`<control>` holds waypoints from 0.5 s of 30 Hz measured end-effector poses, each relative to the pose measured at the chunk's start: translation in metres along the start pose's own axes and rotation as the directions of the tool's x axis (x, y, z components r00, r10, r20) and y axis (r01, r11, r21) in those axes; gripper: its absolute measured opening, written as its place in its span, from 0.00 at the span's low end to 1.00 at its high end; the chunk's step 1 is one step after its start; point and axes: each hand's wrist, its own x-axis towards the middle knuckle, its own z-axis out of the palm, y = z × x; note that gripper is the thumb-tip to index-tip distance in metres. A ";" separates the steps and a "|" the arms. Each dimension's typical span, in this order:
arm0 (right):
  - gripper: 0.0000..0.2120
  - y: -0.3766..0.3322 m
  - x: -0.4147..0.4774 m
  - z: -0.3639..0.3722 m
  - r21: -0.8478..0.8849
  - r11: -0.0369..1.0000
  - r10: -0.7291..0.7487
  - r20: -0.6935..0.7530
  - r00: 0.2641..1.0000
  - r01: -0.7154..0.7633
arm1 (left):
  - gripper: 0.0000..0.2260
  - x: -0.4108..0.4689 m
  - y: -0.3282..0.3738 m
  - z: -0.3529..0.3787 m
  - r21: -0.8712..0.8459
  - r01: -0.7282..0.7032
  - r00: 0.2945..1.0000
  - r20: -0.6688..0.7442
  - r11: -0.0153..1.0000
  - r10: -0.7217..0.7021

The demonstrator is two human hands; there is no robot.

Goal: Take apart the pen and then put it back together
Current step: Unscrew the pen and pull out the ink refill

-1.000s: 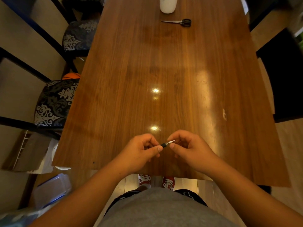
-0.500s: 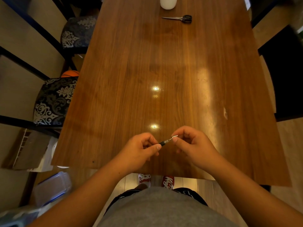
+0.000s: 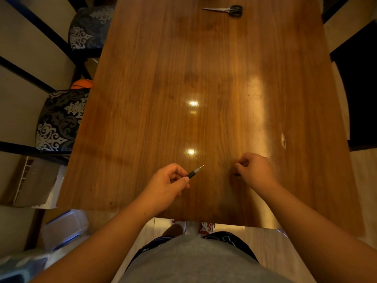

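My left hand (image 3: 166,183) grips a black pen (image 3: 193,173) low over the wooden table (image 3: 204,78). The pen's thin bare point sticks out up and to the right, past my thumb and fingers; its rear end is hidden in my fist. My right hand (image 3: 254,170) is a hand's width to the right, fingers curled down against the table. A small dark piece (image 3: 237,175) shows at its fingertips, touching or nearly touching the wood. I cannot tell what part of the pen it is.
Black-handled scissors (image 3: 226,10) lie at the table's far end. Two patterned chairs (image 3: 59,121) stand along the left side, with an orange ball (image 3: 81,84) between them. A clear plastic box (image 3: 65,227) sits on the floor at lower left.
My hands were together at the pen's tip. Now my right hand has pulled away to the right and down to the table with a small dark piece, leaving the pen's thin point bare.
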 end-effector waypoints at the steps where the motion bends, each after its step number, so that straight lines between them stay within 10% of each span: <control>1: 0.02 0.003 0.004 0.002 -0.034 0.999 0.004 -0.007 1.000 -0.004 | 0.04 0.001 -0.002 0.000 0.005 0.006 1.000 -0.002 1.000 -0.006; 15: 0.09 0.010 0.002 -0.001 -0.136 0.990 -0.035 -0.008 0.999 0.033 | 0.04 0.003 -0.012 0.000 0.014 0.036 0.999 -0.024 0.999 -0.035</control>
